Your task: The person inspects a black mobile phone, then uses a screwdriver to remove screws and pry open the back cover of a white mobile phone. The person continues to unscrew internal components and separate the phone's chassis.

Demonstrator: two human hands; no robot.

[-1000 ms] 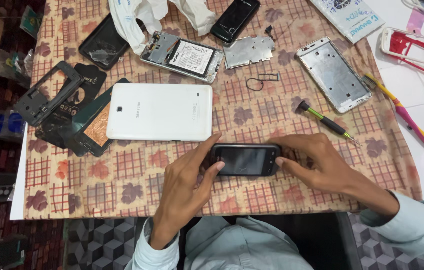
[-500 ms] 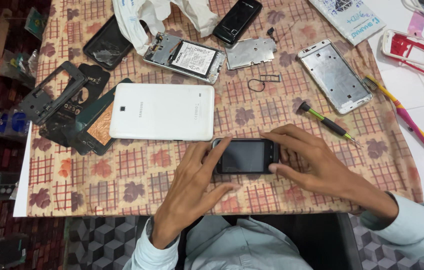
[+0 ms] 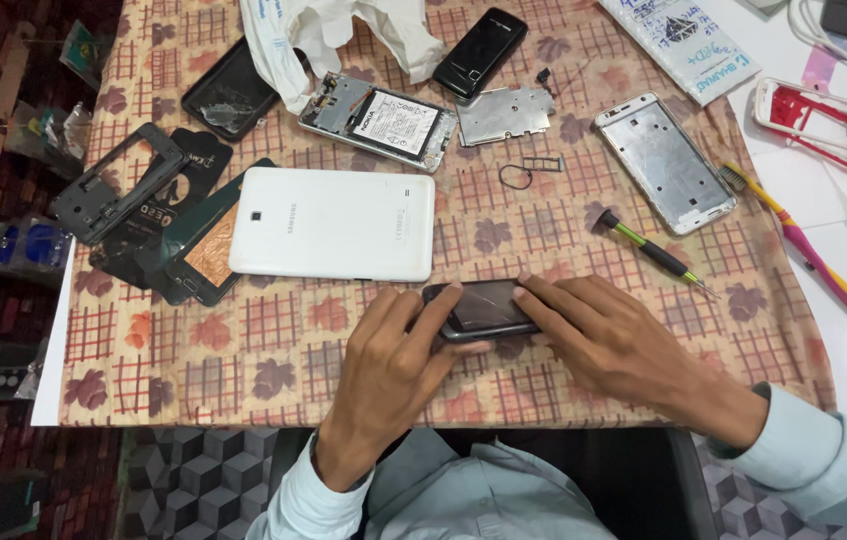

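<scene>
We hold a small dark glossy phone with rounded ends (image 3: 483, 310) near the front edge of the checked, leaf-printed tablecloth (image 3: 273, 370): our left hand (image 3: 388, 375) grips its left end, our right hand (image 3: 608, 345) curls over its right end. Just beyond lies a flat white plastic tablet, back up (image 3: 333, 222); to the right, a thin green-handled screwdriver (image 3: 648, 250). Farther off rest an opened phone with its battery exposed (image 3: 378, 120), a bare metal frame (image 3: 665, 160), and what seems crumpled white plastic (image 3: 343, 35).
</scene>
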